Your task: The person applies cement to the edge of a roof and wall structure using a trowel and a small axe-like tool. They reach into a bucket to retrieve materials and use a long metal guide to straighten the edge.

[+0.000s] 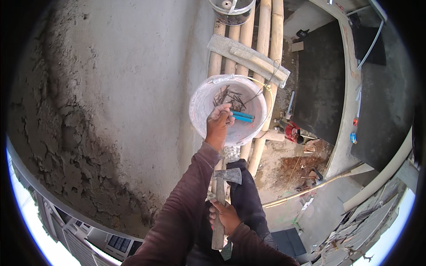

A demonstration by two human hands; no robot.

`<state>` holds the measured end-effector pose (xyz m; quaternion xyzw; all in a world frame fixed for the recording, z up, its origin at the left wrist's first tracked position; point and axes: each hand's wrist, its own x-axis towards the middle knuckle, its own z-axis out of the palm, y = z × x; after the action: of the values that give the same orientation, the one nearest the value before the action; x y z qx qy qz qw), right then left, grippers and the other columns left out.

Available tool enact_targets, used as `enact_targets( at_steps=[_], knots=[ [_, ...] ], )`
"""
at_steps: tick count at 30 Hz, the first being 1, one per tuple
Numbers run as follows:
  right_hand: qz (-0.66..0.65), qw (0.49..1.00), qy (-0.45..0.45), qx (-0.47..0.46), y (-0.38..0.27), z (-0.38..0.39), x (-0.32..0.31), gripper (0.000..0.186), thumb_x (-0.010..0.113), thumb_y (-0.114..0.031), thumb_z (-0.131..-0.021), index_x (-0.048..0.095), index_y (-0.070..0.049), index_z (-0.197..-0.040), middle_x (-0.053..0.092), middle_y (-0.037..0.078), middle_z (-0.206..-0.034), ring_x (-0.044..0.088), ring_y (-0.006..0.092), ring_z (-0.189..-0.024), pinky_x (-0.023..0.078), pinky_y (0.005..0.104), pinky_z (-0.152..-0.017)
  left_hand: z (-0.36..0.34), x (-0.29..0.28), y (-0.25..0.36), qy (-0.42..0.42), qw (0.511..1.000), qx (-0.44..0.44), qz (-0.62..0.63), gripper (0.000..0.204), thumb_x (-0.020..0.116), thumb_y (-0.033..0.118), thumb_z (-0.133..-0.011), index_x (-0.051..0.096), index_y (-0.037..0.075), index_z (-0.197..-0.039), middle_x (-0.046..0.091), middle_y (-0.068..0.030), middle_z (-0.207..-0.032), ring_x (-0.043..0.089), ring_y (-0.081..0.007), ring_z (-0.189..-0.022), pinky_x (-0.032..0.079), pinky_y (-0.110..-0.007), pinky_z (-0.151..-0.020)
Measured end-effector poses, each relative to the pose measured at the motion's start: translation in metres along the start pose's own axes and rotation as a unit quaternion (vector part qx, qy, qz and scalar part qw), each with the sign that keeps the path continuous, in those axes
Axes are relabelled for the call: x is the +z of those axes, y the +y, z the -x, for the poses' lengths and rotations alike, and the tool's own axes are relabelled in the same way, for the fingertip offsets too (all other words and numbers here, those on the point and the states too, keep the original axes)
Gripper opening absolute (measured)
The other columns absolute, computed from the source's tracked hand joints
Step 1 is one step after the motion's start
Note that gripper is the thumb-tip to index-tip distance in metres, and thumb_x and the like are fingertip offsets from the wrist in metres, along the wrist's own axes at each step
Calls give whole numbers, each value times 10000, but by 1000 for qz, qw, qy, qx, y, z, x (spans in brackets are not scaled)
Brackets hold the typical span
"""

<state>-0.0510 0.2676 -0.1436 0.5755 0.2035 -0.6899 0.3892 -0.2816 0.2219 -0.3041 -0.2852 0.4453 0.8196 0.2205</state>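
Nails [230, 94] lie in the bucket [199, 104] just beyond the nearer left hand [218, 123], grip closed, contents unclear; right hand [226, 218], grip clamped around hatchet [220, 187].

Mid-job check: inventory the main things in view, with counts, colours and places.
Hatchet: one, grey head, wooden handle, lower centre
Pale bucket: one, whitish, centre
Nail-like pieces: several, dark, in pale bucket
Blue bars: two, blue, over pale bucket
Bamboo poles: at least four, tan, under pale bucket
Board: one, grey, across poles
Second bucket: one, dark, top edge
Plastered surface: one, grey, left
Person: one, red clothing, right
Left hand: one, bare, at blue bars, grip unclear
Right hand: one, bare, gripping hatchet
Sleeves: two, maroon, lower centre
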Motion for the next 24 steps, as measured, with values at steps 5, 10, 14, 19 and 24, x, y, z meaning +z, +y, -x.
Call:
enact_targets(
  at_steps=[5, 10, 14, 19, 24],
  knots=[
    [148, 984, 64, -77, 12, -7, -12, 226, 643, -291, -1003, 584, -73, -983, 562, 34, -797, 572, 171, -643, 513, 365, -564, 152, 11, 47, 15, 994, 11, 107, 285, 598, 211, -1060, 655, 33, -1275, 655, -3, -999, 623, -102, -893, 528, -286, -844],
    [238, 969, -21, -63, 12, 0, -30, 265, 605, -352, -1029, 588, -87, -1038, 532, 23, -776, 543, 163, -625, 497, 351, -562, 298, -18, 83, 66, 979, 59, 184, 255, 560, 135, -1060, 679, -20, -1224, 675, -26, -913, 631, -98, -811, 540, -265, -786],
    [327, 943, 29, 55, -5, 56, -26, 292, 586, -378, -1041, 582, -95, -1112, 521, 4, -785, 525, 142, -634, 488, 338, -573, 425, -61, 93, 68, 986, 136, 70, 335, 653, 205, -1001, 666, -30, -1240, 700, -49, -879, 657, -116, -746, 553, -289, -735],
    [590, 789, 67, 157, -19, 101, 3, 294, 583, -370, -1038, 592, -95, -1141, 541, -7, -775, 533, 131, -623, 503, 337, -567, 551, -128, 30, 272, 955, 120, -15, 317, 672, 289, -987, 730, -2, -1099, 701, -66, -811, 664, -119, -766, 532, -315, -720],
    [874, 468, 84, 97, 23, 140, 56, 266, 708, -300, -975, 610, -71, -1069, 600, 40, -710, 586, 165, -536, 517, 365, -471, 614, -172, -107, 529, 844, 81, 8, 308, 679, 318, -954, 757, 30, -1033, 736, -198, -925, 712, -318, -851, 535, -421, -796]
  ],
)
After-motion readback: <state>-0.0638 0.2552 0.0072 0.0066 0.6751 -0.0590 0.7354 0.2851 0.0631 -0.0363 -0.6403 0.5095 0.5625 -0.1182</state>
